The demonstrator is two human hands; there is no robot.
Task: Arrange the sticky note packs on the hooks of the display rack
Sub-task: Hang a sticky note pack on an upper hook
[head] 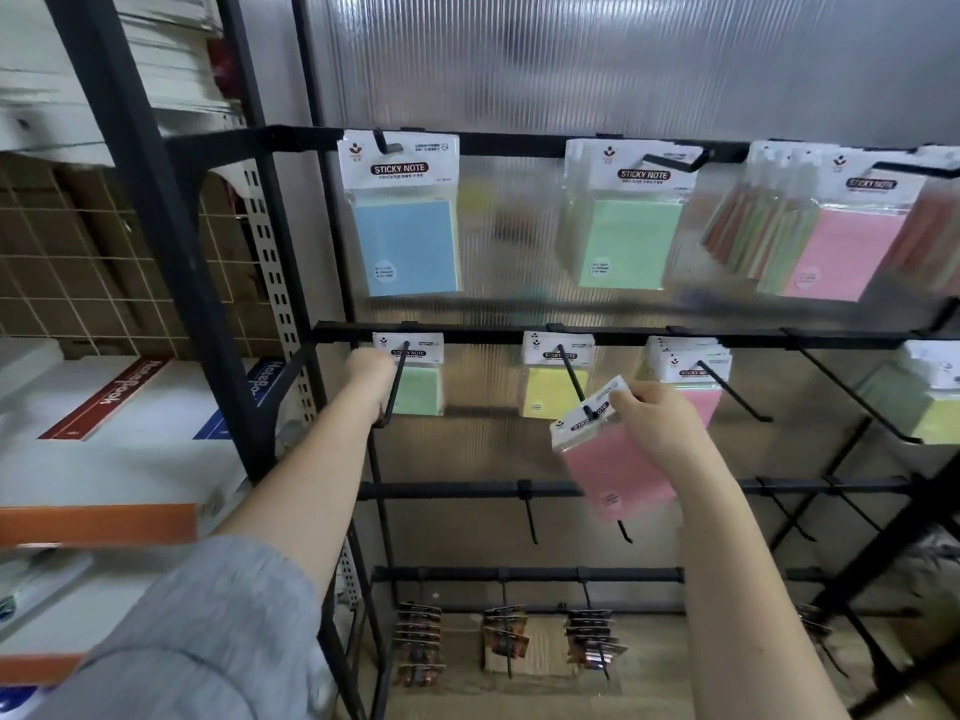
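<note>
Stocking a black metal display rack (467,335) set against ribbed translucent plastic sheeting (623,59).

Head view: thin angled wire hooks jut from the rack's square bars; cellophane-wrapped sticky note packs with white header cards hang in blue (402,215), green (626,226) and yellow (555,376). The right hand (657,423) pinches the header of a pink pack (605,454), tilted, its hole at the tip of the middle-row hook (571,376). The left hand (370,367) reaches beside the small green pack (418,379); blur hides its fingers, so its grip cannot be told. Boxed notebooks (119,402) lie on shelving to the left.
</note>
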